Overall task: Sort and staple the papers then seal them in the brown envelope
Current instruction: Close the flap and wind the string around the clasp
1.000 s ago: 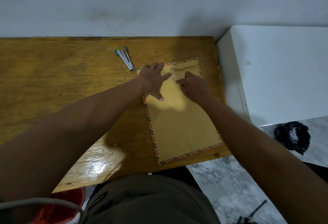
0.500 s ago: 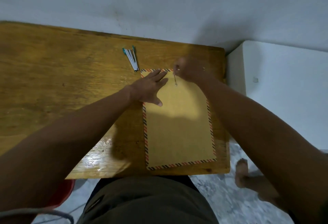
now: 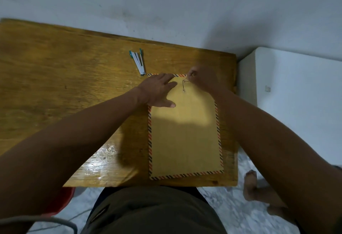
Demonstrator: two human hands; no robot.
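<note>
A brown envelope (image 3: 185, 135) with a red-and-black striped border lies flat on the wooden table (image 3: 64, 85), long side toward me. My left hand (image 3: 157, 91) presses flat on its top left part, fingers spread. My right hand (image 3: 201, 79) sits at the envelope's top edge with fingertips pinched on the thin closure string (image 3: 184, 85), which runs down to a small fastener on the envelope. A silver stapler with teal ends (image 3: 138, 61) lies open on the table, just beyond the envelope's top left corner. No loose papers are visible.
A white cabinet (image 3: 296, 104) stands against the table's right side. The wall runs behind the table. A red bucket (image 3: 63, 202) sits under the table's near left edge. A bare foot (image 3: 251, 187) rests on the marble floor at lower right.
The camera view shifted, so the envelope now lies straight before me. My right hand moved from the flap's middle up to the top edge and pinches the string. My left hand stayed pressed on the envelope.
</note>
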